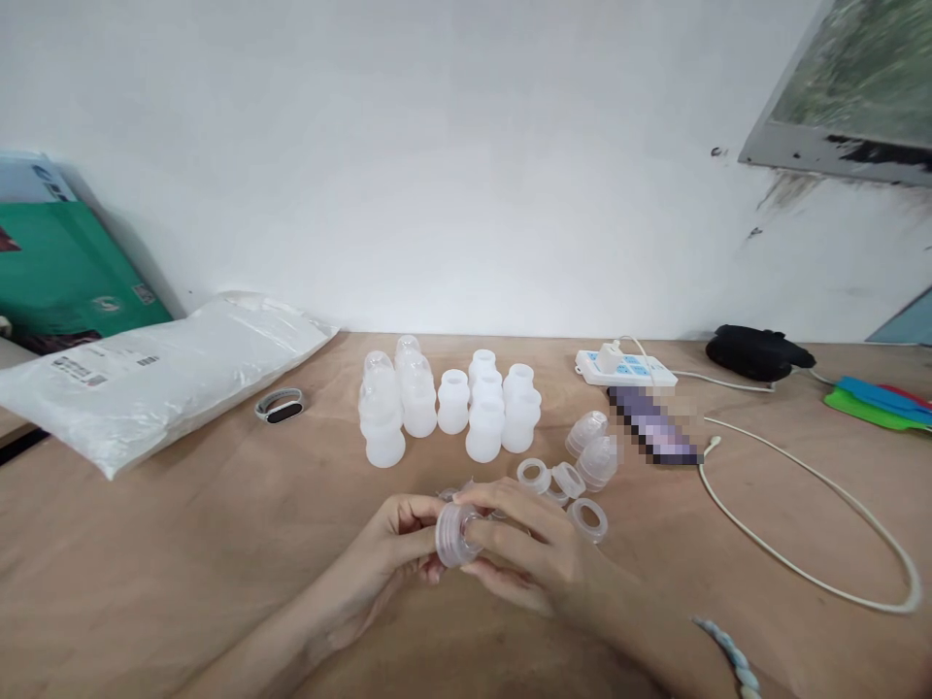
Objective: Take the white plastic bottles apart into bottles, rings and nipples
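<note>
Left hand (393, 544) and right hand (528, 553) both grip one clear plastic ring (455, 534), just in front of the white bottles (451, 408); loose rings (564, 485) lie right of it.

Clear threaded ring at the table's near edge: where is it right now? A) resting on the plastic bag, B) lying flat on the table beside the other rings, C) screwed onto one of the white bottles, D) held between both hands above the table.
D: the clear threaded ring is pinched between the left hand and the right hand, lifted off the wooden table, in front of the loose rings and white bottles.
</note>
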{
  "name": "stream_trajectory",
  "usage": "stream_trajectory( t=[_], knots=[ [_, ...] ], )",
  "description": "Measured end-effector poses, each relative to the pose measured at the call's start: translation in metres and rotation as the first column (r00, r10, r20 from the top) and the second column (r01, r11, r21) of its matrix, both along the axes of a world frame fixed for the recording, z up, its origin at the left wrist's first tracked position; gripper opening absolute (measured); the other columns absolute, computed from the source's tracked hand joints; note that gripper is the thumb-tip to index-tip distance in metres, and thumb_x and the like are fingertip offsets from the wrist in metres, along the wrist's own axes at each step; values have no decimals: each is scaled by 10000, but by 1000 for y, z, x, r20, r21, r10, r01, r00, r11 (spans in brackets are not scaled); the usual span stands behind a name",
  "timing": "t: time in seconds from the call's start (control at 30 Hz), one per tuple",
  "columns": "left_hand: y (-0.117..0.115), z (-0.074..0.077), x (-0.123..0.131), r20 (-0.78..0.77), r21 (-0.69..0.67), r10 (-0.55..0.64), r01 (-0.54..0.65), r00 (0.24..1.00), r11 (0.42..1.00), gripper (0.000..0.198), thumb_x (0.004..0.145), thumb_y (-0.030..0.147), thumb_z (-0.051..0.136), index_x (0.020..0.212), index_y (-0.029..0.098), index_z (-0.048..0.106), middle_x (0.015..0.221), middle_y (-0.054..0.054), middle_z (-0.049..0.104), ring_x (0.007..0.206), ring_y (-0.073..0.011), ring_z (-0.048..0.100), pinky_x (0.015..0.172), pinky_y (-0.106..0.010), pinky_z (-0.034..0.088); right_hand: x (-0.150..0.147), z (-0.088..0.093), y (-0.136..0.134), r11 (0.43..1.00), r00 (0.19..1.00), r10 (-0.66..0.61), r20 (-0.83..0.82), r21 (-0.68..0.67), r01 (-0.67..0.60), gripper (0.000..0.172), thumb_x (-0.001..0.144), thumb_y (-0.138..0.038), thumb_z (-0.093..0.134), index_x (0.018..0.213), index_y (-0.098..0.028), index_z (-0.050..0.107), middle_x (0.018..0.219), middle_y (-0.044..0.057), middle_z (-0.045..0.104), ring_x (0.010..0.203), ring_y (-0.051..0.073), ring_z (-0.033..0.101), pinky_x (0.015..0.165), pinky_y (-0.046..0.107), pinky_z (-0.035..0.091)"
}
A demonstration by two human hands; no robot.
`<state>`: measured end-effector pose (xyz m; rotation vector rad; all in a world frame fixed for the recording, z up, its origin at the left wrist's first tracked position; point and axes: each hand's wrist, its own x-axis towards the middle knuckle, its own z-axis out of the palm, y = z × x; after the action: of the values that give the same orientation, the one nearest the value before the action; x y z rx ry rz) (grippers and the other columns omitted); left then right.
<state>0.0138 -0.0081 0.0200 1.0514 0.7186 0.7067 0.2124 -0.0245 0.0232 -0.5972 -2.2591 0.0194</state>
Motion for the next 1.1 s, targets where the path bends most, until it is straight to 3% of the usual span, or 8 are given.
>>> stream_trajectory(
  t=[0.17,0.4,0.5,0.63,0.9,1.03,1.1],
  knots=[
    [1,-5,-2,2,-49,-14,15,1000,999,325,705,447,822,721,131,753,597,13,531,532,-73,380,523,-194,321,1,2,0,1000,999,-14,47,1,14,108,900,-130,556,995,-176,578,1075,128,659,900,199,641,741,325,579],
    [-1,9,0,-87,45,-51,55,995,997,260,740,353,791,646,129,699,588,8,561,549,-88,410,540,-201,345,-4,0,-1,1000,1000,16,-14,6,-16,198,866,-144,573,1063,-163,575,1002,124,648,858,198,626,705,303,560],
    [-2,11,0,-88,84,-81,88,993,993,272,768,343,765,629,139,650,588,19,547,566,-96,429,556,-205,358,-4,-1,-2,997,998,19,-56,-67,-23,315,834,-150,597,1147,-186,570,953,83,625,824,177,615,697,281,549],
    [-2,11,-1,-86,117,-116,125,990,985,292,781,355,759,630,146,623,589,27,544,568,-96,437,567,-204,371,-2,1,-2,970,983,57,-174,-223,-95,307,804,-190,664,1107,-206,613,923,49,600,771,146,599,680,253,533],
    [1,6,-6,-58,131,-180,186,982,974,321,826,437,730,782,121,698,644,-13,603,574,-111,531,584,-228,440,-2,5,1,801,903,14,-430,-536,-268,295,722,-258,771,1005,-219,697,824,10,626,748,143,596,667,260,520],
    [2,5,-9,-50,122,-172,177,984,977,343,804,456,746,724,133,661,649,-16,604,581,-120,549,587,-241,458,5,0,10,640,792,-2,-611,-609,-468,352,721,-343,798,1025,-212,677,820,13,656,706,140,619,638,263,518],
    [3,5,-9,-78,139,-144,154,986,978,354,795,466,749,710,140,642,638,-12,602,579,-120,540,584,-238,445,16,0,18,629,745,-81,-662,-614,-477,353,755,-408,769,1027,-212,656,784,4,645,652,132,596,576,247,491]
  ],
)
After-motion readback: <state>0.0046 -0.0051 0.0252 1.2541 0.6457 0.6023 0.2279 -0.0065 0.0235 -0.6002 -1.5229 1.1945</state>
